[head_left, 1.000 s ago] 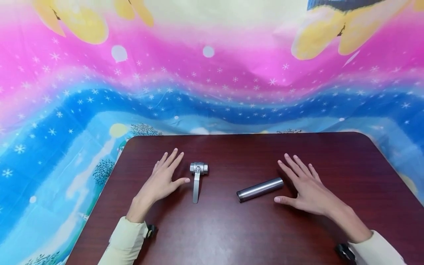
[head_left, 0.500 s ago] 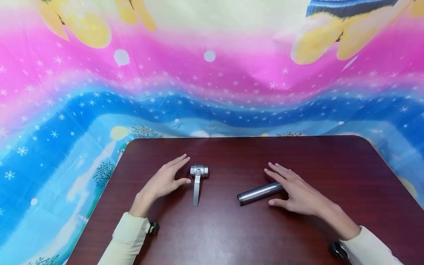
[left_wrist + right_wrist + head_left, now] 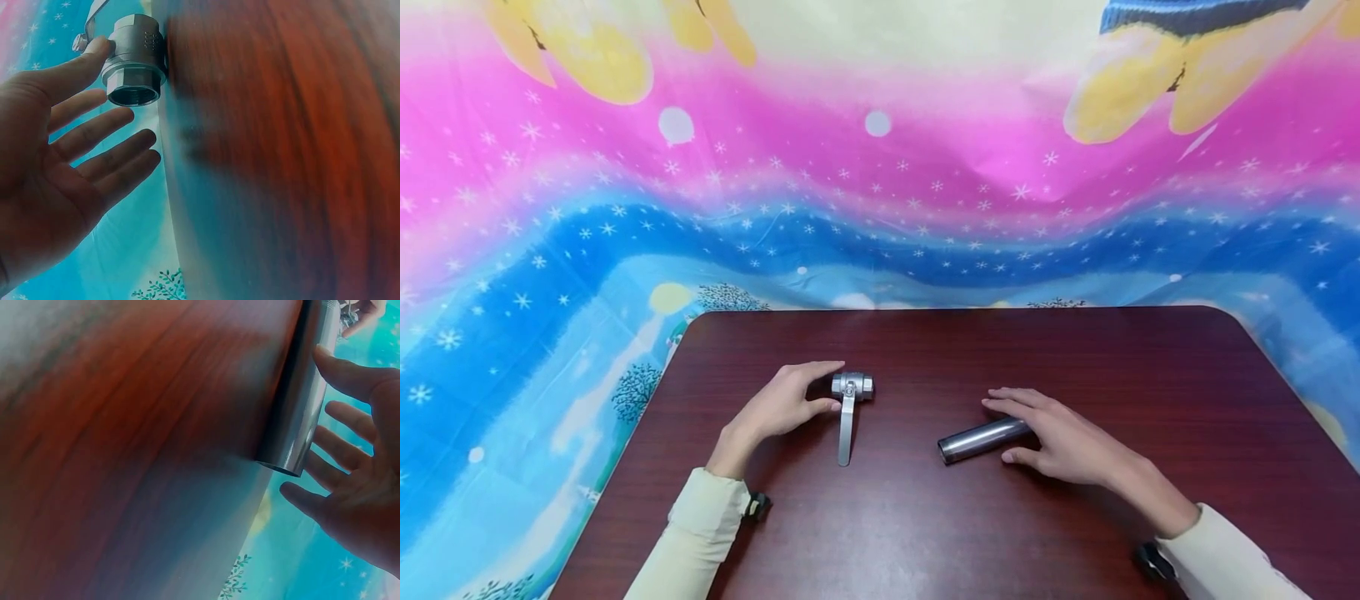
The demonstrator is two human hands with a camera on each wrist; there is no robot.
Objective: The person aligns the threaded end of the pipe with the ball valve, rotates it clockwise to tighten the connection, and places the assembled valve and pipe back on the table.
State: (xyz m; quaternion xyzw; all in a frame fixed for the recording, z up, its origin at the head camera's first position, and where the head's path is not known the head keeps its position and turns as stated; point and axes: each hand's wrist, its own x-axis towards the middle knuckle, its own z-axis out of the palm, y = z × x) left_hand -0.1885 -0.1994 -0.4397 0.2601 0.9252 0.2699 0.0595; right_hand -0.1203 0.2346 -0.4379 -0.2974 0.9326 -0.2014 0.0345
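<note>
Dark reddish-brown wood-grain table (image 3: 880,533) before a pink-and-blue snowflake-print cloth backdrop (image 3: 880,183). On the table: silver metal lever-handled valve (image 3: 852,387) beside the left hand (image 3: 778,404); grey metal pipe (image 3: 973,442), its right end hidden in head view by the right hand (image 3: 1067,442). Both hands: fingers extended, gripping nothing; contact unclear. Left wrist view crops the lever.

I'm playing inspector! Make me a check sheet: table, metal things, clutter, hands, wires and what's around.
Surface: glossy reddish-brown wood-grain table, rounded far corners.
Job's things: silver metal valve with flat metal lever; shiny grey cylindrical metal pipe, lying apart from it.
Clutter: nothing seen.
Hands: bare left hand at the valve, bare right hand at the pipe; fingers extended, neither gripping, contact unclear.
Cables: nothing seen.
Surroundings: pink, blue and yellow printed sheet behind and beside the table.
</note>
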